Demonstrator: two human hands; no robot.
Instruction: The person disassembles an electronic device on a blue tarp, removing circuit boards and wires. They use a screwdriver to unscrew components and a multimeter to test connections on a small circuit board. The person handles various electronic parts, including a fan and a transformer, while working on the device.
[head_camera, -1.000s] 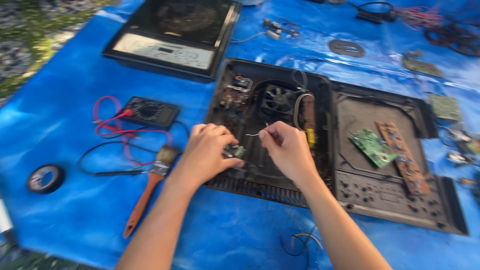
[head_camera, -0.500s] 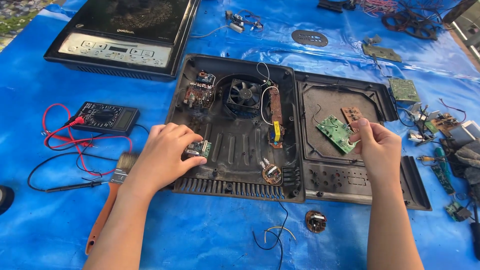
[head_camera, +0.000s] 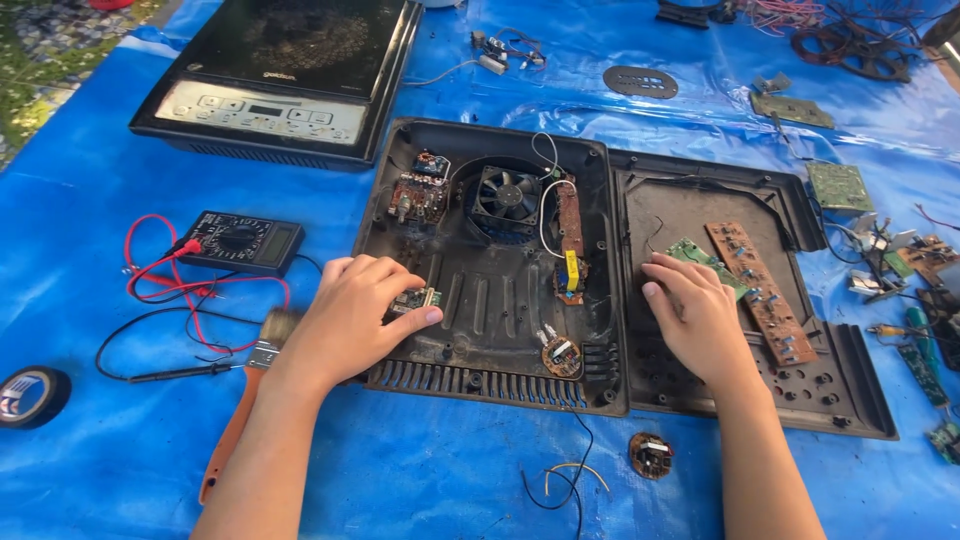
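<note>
Opened cooker base (head_camera: 500, 300): left hand (head_camera: 350, 320) pinches a small part (head_camera: 415, 300); right hand (head_camera: 700, 320) lies flat, fingers loose, on a green board (head_camera: 690, 252).

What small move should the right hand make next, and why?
Probably close on the green board and lift it: the right hand lies flat on it in the lid tray, while the left hand already pinches a small part.
</note>
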